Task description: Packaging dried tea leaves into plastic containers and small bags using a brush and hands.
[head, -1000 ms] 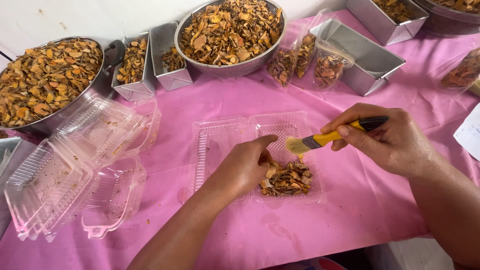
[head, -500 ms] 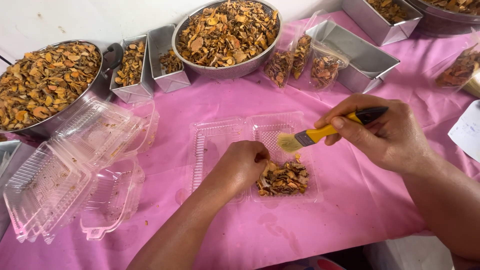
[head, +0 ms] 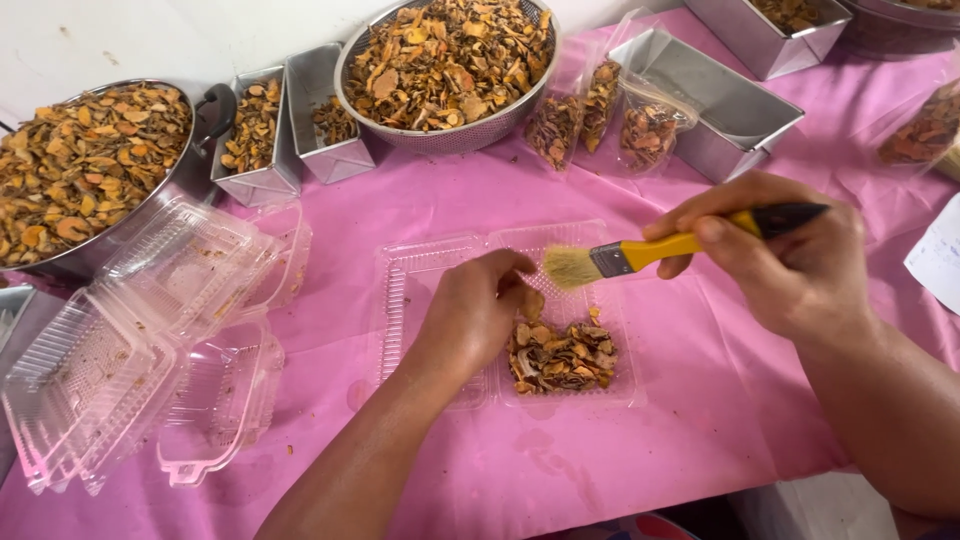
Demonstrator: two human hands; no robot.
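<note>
Clear glossy ribbed plastic clamshell, shiny metal bowl, matt pink tablecloth, bristle brush

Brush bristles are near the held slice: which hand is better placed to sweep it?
Right. The right hand grips the brush, bristles beside the slice pinched by the left hand.

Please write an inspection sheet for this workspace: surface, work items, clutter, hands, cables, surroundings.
Surface: pink table cover, some crumbs and damp marks.
Work items: open clear clamshell box with dried slices in its right half; yellow-handled brush.
Clutter: empty clamshell stack, metal bowls, loaf tins, filled bags.
Hands: left hand on the slices; right hand grips the brush.
Cables: nothing seen.
Surroundings: white wall.
</note>
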